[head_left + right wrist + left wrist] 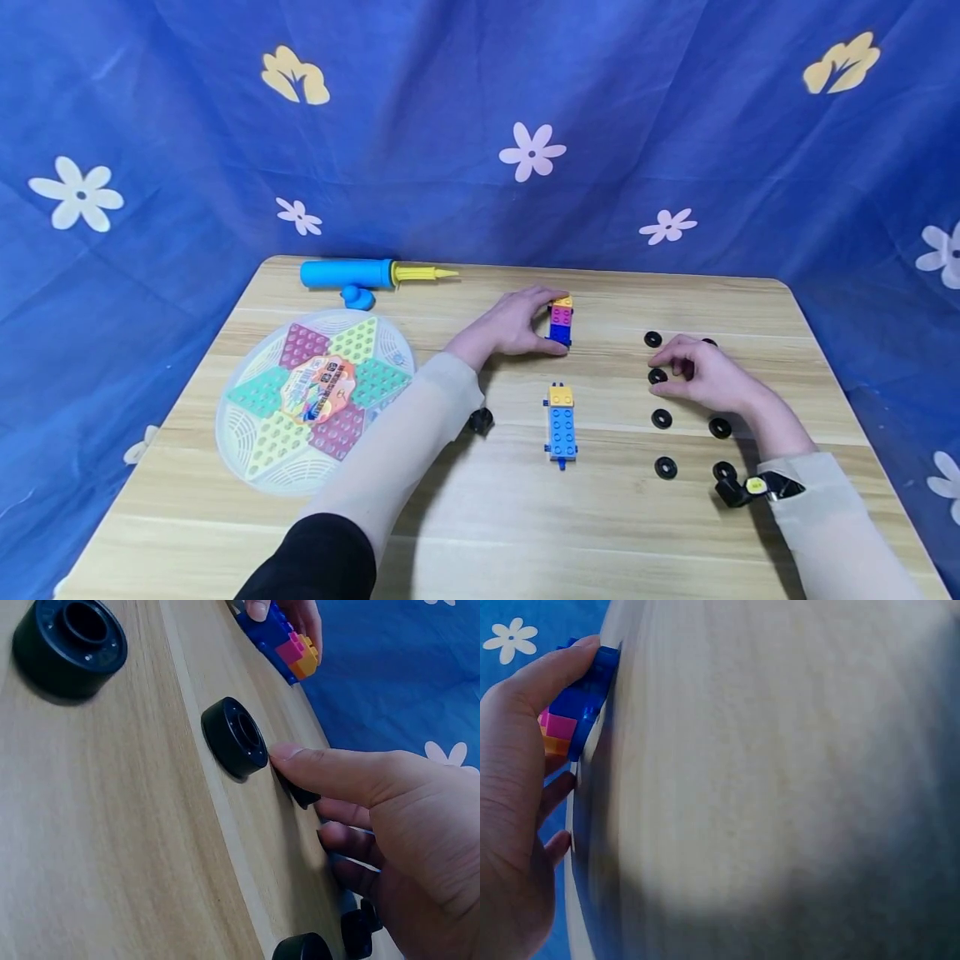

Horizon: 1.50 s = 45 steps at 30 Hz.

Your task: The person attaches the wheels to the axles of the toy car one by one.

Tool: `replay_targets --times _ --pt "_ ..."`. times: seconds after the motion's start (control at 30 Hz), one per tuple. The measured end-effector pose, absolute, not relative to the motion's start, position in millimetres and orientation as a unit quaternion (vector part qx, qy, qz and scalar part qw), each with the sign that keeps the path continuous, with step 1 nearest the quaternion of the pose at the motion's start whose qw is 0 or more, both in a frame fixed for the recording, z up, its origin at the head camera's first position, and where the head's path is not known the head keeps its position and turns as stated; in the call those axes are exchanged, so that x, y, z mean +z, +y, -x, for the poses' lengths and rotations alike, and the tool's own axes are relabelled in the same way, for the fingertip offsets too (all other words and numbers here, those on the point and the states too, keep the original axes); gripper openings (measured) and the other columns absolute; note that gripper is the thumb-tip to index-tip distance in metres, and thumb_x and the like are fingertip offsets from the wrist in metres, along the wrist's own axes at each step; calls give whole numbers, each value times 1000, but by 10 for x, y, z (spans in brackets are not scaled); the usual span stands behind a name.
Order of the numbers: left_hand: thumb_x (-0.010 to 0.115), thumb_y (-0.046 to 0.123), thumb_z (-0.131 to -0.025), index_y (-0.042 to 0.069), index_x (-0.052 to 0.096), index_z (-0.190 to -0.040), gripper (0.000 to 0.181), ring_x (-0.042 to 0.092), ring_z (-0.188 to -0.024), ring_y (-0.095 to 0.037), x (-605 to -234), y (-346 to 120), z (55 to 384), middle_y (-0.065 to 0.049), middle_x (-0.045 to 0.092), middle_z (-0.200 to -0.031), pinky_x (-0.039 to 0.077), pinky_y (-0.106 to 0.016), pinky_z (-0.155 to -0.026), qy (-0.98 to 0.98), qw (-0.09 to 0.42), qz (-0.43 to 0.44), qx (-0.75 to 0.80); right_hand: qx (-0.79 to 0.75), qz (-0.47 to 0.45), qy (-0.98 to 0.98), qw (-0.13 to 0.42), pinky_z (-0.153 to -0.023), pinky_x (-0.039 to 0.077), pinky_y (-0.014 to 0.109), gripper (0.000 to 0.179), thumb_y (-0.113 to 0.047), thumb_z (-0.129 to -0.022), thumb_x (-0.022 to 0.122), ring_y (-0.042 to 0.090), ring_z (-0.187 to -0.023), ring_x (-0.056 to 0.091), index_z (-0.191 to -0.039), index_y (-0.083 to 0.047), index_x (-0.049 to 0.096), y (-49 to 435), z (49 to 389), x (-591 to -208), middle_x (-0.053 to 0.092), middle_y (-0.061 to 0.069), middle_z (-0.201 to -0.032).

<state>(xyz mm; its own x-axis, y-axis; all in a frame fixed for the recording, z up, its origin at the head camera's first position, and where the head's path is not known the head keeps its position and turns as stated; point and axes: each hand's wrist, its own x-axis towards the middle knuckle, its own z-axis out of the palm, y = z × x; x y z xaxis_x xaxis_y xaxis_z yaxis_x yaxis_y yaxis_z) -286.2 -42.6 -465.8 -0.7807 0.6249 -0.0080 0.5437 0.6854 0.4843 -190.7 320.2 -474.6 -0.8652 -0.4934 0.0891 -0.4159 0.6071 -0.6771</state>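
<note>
My left hand [513, 325] holds a small building-block car body [561, 318] end to end between thumb and fingers. Its bricks are yellow, pink and dark blue, with dark blue axle stubs at the sides. Towards the right of the table, my right hand [708, 372] reaches over a black toy wheel [657, 376], thumb and forefinger spread around it. In the right wrist view the thumb tip lies right beside that wheel [234, 739]; whether it touches is unclear. A second car body [561, 423], light blue and yellow, lies nearer me on the wood.
More black wheels [662, 418] lie in two loose columns at the right. At the left are a round Chinese checkers board [243, 362], a blue hand pump [345, 273] with a yellow nozzle, and a small blue duck [357, 298]. Blue cloth [450, 100] hangs behind.
</note>
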Motion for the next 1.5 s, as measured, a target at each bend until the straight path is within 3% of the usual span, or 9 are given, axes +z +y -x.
replay_targets --times 0.33,0.6,0.7,1.0,1.3,1.5 --pt "94 50 -78 23 42 -161 101 50 -138 -18 -4646 -468 2792 3 45 -155 40 -40 -117 881 46 -327 339 -371 253 892 56 -65 49 25 24 -8 -92 84 15 -77 59 -114 -3 76 3140 1871 -4682 64 -1 -91" --pt "96 -3 -71 12 44 -152 97 59 -121 -26 -4598 -431 2704 -5 40 -148 58 -26 -92 810 78 -317 486 -373 259 890 36 -65 51 25 23 -10 -93 83 14 -77 61 -114 -5 76 3099 1832 -4598 66 -3 -92" --pt "93 -12 -68 10 47 -148 96 59 -124 -31 -4587 -438 2670 -6 39 -150 60 -27 -89 794 75 -309 519 -378 262 887 34 -70 54 24 25 -10 -94 83 14 -80 63 -116 -3 75 3057 1815 -4533 67 -3 -94" --pt "94 -16 -66 9 56 -150 95 59 -125 -29 -4525 -526 2579 -1 36 -153 61 -32 -88 775 63 -304 551 -438 261 860 -16 -77 55 20 28 1 -92 82 15 -86 67 -118 -3 74 2874 1778 -4359 69 1 -105" --pt "95 -12 -67 10 60 -143 87 62 -122 -25 -4359 -561 2467 -7 42 -160 63 -35 -84 753 38 -355 553 -481 297 824 -45 -86 55 19 36 14 -90 76 17 -91 69 -123 -2 73 2657 1717 -4157 71 8 -112" --pt "96 -10 -68 12 59 -148 91 62 -121 -25 -4211 -605 2322 0 42 -159 63 -35 -82 742 35 -365 561 -521 314 790 -76 -85 59 22 40 23 -84 76 17 -93 71 -119 4 73 2541 1714 -4091 70 15 -112"
